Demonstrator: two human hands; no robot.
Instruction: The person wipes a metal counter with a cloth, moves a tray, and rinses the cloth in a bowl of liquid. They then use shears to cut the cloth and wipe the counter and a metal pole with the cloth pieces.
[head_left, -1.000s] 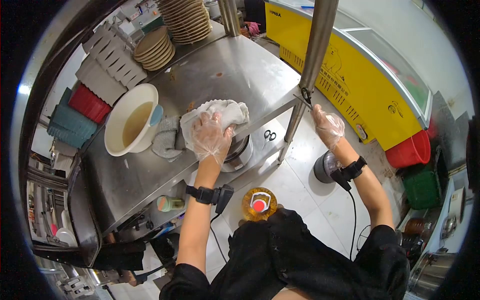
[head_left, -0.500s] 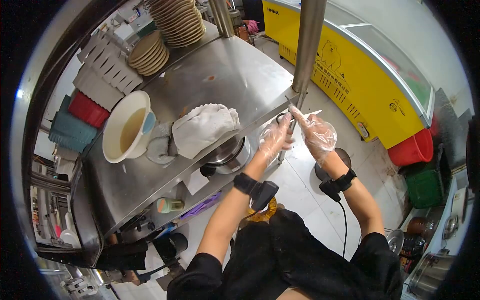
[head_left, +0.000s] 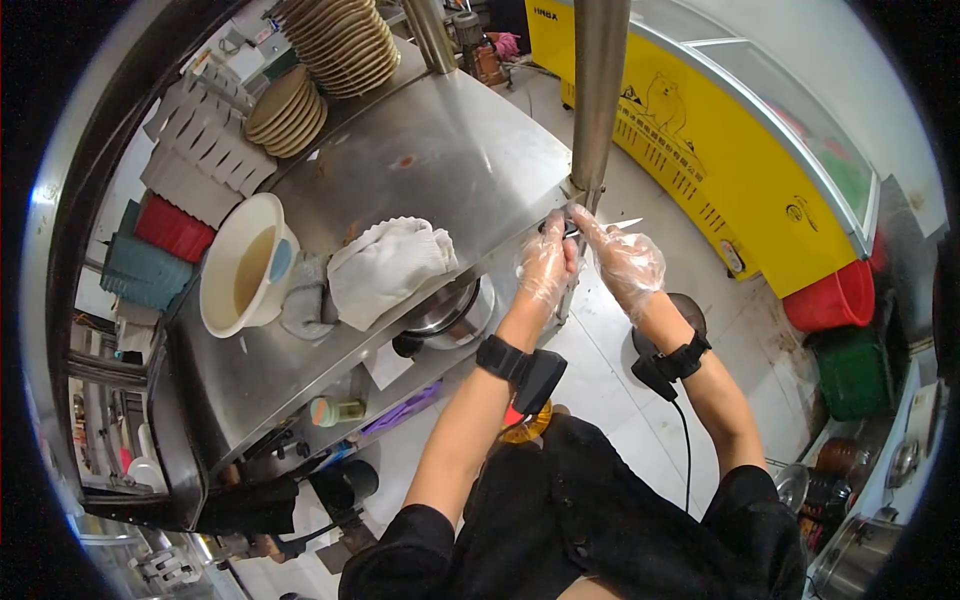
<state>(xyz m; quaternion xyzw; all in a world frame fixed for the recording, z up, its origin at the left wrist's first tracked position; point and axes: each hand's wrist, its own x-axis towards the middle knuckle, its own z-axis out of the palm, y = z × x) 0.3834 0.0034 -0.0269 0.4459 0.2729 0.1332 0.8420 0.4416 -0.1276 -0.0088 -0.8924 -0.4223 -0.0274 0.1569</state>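
Note:
Both hands wear clear plastic gloves and meet at the table corner, beside the metal post. My left hand [head_left: 545, 265] is closed round a small dark-handled object [head_left: 570, 229], whose full shape is hidden. My right hand [head_left: 627, 262] is closed too, its index finger reaching to the left hand's fingertips. A thin, pale pointed piece [head_left: 628, 222] sticks out to the right above its curled fingers; what it belongs to is hidden. A folded white cloth [head_left: 390, 268] lies on the steel table [head_left: 455, 150], left of the hands.
Left on the table stand a cream basin [head_left: 247, 262] of cloudy liquid, a grey cloth [head_left: 307, 298] and stacked plates [head_left: 340, 45]. The upright metal post [head_left: 600, 95] rises at the corner. Beyond are a yellow freezer [head_left: 700, 150] and a red bucket [head_left: 835, 298]. A pot [head_left: 443, 308] sits below.
Both hands have drawn closer together at the corner, and the left one has turned more upright. The dark tip above the fingers no longer shows. The camera view has shifted slightly.

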